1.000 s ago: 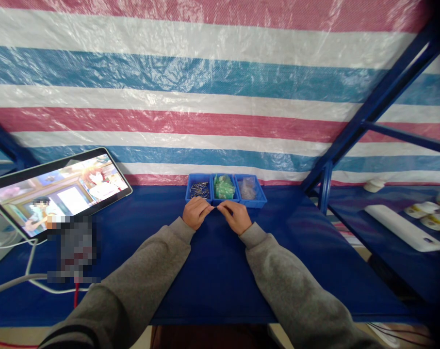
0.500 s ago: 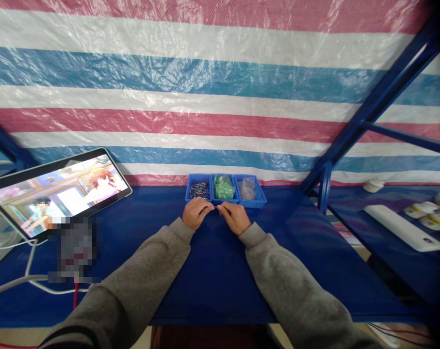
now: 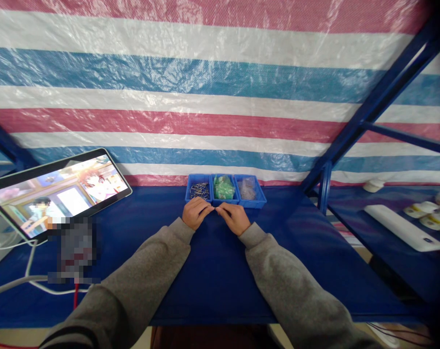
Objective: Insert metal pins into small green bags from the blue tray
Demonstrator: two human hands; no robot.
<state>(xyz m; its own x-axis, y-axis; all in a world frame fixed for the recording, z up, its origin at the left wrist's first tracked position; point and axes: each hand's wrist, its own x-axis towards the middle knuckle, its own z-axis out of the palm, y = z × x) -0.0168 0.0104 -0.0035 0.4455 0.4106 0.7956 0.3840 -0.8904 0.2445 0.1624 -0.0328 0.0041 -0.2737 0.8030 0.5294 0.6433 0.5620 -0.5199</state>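
My left hand (image 3: 195, 212) and my right hand (image 3: 236, 217) meet fingertip to fingertip above the blue table, just in front of a row of blue bins (image 3: 258, 203). Both are closed in a pinch. A tiny dark piece (image 3: 215, 208) shows between the fingertips, too small to name. Behind my left hand, the left bin holds many thin metal pieces (image 3: 200, 190), like screws or pins. Green plastic-looking material (image 3: 223, 187) fills the middle bin. Clear plastic pieces (image 3: 247, 189) lie in the right one.
A tablet (image 3: 67, 189) with a lit screen leans at the left, near white cables (image 3: 29, 261) and a blurred-out item (image 3: 76, 249). Blue frame bars (image 3: 350, 131) rise at the right. Beyond them are a long white device (image 3: 403, 228) and several rolls (image 3: 419, 209). Striped sheeting (image 3: 205, 77) hangs behind.
My fingertips have shifted very slightly and the piece between them now looks darker and less visible. The tablet's picture has changed. The bins have stayed put.
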